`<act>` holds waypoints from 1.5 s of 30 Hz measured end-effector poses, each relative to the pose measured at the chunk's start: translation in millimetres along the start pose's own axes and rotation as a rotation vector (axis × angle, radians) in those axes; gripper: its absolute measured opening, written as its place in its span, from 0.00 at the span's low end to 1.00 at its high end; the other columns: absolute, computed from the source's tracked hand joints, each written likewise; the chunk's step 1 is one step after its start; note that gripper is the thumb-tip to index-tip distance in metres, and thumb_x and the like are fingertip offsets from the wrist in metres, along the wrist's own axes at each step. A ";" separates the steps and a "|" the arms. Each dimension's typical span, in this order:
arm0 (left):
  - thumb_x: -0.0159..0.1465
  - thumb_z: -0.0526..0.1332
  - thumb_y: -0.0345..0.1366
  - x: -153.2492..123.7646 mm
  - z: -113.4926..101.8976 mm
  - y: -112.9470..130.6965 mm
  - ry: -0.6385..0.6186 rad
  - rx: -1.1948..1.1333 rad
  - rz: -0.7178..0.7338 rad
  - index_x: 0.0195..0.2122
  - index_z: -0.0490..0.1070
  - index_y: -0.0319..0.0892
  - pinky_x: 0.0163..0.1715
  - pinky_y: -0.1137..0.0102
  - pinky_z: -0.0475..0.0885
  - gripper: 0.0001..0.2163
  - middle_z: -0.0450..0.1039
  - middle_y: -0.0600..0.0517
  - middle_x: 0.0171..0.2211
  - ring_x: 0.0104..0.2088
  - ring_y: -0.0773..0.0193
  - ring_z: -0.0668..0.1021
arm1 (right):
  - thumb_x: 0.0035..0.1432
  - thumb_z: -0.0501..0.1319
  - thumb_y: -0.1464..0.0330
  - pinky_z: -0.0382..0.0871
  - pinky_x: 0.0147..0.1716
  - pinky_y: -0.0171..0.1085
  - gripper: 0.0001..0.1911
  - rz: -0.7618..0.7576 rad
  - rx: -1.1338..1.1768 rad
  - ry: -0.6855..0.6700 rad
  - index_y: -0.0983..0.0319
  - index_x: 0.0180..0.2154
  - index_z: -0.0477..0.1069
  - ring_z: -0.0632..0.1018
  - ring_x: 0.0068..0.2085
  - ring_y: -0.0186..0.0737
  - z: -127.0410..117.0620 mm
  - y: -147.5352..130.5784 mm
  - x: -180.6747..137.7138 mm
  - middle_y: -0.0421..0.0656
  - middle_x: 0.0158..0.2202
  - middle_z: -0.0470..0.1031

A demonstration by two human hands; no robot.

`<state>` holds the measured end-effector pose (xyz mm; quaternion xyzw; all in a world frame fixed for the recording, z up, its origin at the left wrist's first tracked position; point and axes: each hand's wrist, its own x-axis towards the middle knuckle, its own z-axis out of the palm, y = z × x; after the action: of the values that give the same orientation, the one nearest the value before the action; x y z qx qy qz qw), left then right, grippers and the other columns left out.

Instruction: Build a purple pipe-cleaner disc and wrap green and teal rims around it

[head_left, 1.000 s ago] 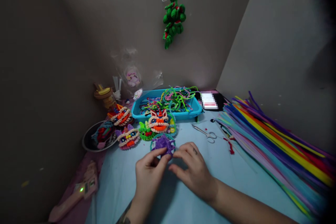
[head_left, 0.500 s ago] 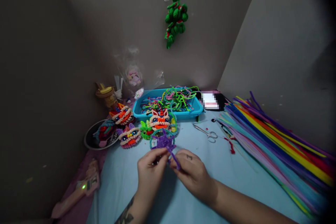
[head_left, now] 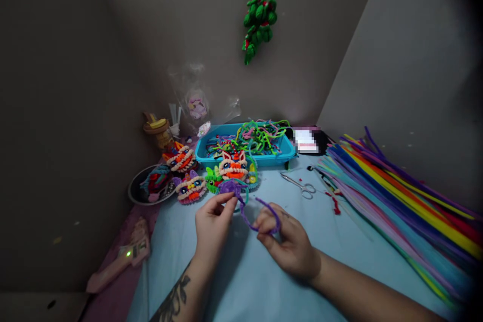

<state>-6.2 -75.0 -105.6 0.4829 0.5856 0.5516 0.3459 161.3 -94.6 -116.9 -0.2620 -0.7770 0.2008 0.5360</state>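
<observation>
Grey walls (head_left: 196,20) box in a counter (head_left: 181,261) with a light blue cover, kinda dim. Purple woven piece (head_left: 228,187) is just ahead of the left hand (head_left: 212,219), that grip pinched on its near edge. Purple strand (head_left: 279,221) slants down and right from there, then loops back up; the right hand (head_left: 290,241) has its grip pinched on it partway. So left's nearer the body, right's nearer the free tip.

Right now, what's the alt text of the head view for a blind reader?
The left hand pinches a purple piece and the right hand holds a purple strand running from it, over a blue cloth. Beyond are animal faces and a blue tray; scissors and colourful stems lie to the right.
</observation>
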 end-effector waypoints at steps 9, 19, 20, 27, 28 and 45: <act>0.49 0.69 0.39 -3.9 3.3 -2.7 -0.112 -0.184 -0.149 0.33 0.79 0.36 0.17 0.77 0.65 0.13 0.75 0.53 0.20 0.17 0.71 0.69 | 0.57 0.56 0.75 0.70 0.40 0.43 0.13 0.083 -0.213 0.044 0.59 0.45 0.66 0.72 0.41 0.43 9.1 16.5 -2.5 0.46 0.38 0.70; 0.49 0.69 0.37 -13.5 8.1 -4.8 -0.161 -0.143 -0.071 0.29 0.79 0.38 0.18 0.76 0.62 0.08 0.72 0.54 0.17 0.17 0.71 0.67 | 0.58 0.58 0.74 0.70 0.37 0.40 0.06 0.135 -0.297 0.187 0.59 0.36 0.72 0.72 0.37 0.41 10.8 18.3 2.3 0.44 0.33 0.68; 0.49 0.69 0.37 -13.7 8.4 -4.2 -0.168 -0.144 -0.074 0.28 0.79 0.38 0.18 0.76 0.62 0.08 0.72 0.54 0.17 0.17 0.71 0.68 | 0.57 0.58 0.74 0.70 0.37 0.40 0.06 0.140 -0.291 0.189 0.60 0.35 0.72 0.72 0.37 0.41 11.0 18.0 2.9 0.44 0.33 0.68; 0.48 0.69 0.36 -13.8 8.1 0.5 -0.138 -0.134 -0.092 0.28 0.80 0.39 0.18 0.75 0.63 0.08 0.74 0.53 0.18 0.17 0.70 0.69 | 0.56 0.58 0.72 0.69 0.40 0.41 0.04 0.225 -0.279 0.184 0.60 0.33 0.71 0.72 0.40 0.42 8.5 18.0 3.0 0.44 0.36 0.66; 0.47 0.69 0.36 -14.0 8.1 0.2 -0.135 -0.125 -0.081 0.27 0.80 0.39 0.18 0.75 0.63 0.07 0.74 0.53 0.17 0.17 0.70 0.69 | 0.56 0.58 0.73 0.69 0.40 0.41 0.04 0.220 -0.288 0.181 0.60 0.33 0.70 0.71 0.41 0.43 8.3 18.6 2.7 0.45 0.36 0.66; 0.55 0.64 0.30 -15.1 2.0 0.0 -0.178 0.130 0.339 0.34 0.81 0.47 0.26 0.73 0.74 0.08 0.82 0.50 0.29 0.23 0.64 0.79 | 0.57 0.60 0.63 0.71 0.43 0.40 0.07 0.592 0.210 0.102 0.60 0.35 0.72 0.72 0.52 0.46 15.8 19.8 1.4 0.50 0.52 0.65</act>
<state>0.1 -88.7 -107.9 0.6426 0.4975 0.5181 0.2665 149.9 -78.7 -133.1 -0.4297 -0.6144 0.4137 0.5165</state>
